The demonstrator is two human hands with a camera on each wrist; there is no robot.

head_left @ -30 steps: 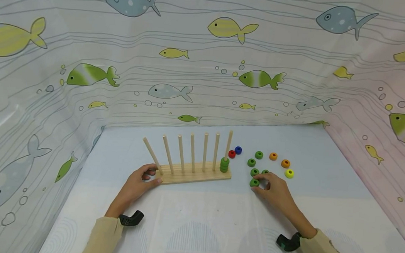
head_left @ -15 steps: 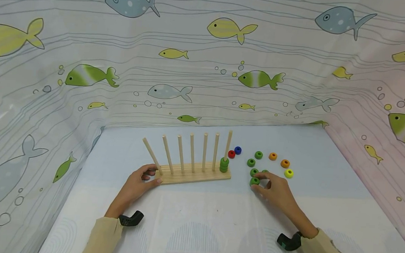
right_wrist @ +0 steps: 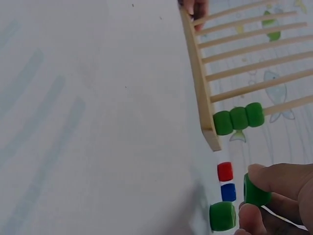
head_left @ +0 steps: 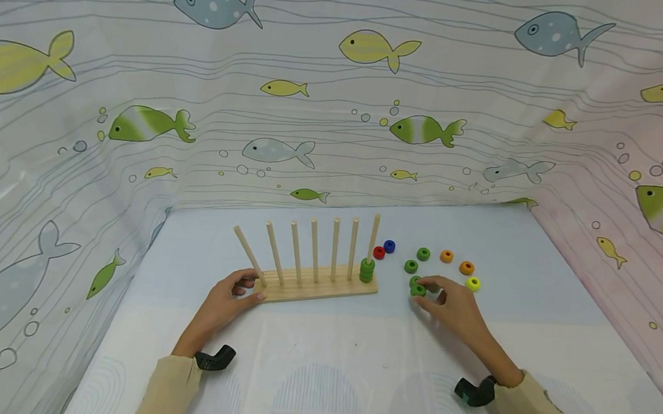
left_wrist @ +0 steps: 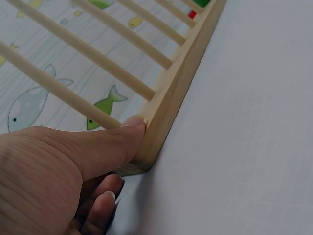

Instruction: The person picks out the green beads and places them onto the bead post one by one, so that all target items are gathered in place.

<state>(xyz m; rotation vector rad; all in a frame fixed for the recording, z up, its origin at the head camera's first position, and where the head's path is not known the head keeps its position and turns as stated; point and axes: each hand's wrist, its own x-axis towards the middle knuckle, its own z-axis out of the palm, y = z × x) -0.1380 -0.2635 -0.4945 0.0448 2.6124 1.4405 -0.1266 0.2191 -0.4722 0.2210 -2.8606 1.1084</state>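
My right hand (head_left: 452,304) pinches a green bead (right_wrist: 256,192) between thumb and fingers, lifted just over the table in the right wrist view. Another green bead (right_wrist: 222,216) sits on the table beside it. With thumb on top and fingers at the end, my left hand (head_left: 233,297) holds the left end of a wooden peg rack (head_left: 316,289). Several upright pegs rise from the rack, the leftmost one leaning outward. Three green beads (right_wrist: 238,119) are stacked on the rightmost peg; the other pegs are bare. In the left wrist view, the thumb (left_wrist: 115,144) presses the base near the first peg.
Behind the rack's right end lie a red bead (head_left: 379,253) and a blue bead (head_left: 389,246). More green beads (head_left: 423,254), two orange beads (head_left: 467,267) and a yellow bead (head_left: 473,283) are scattered near the right hand. A fish-print sheet (head_left: 337,119) stands around the table.
My right hand has raised the green bead slightly off the table and moved it a little away from me. My left hand and the rack have stayed in place.
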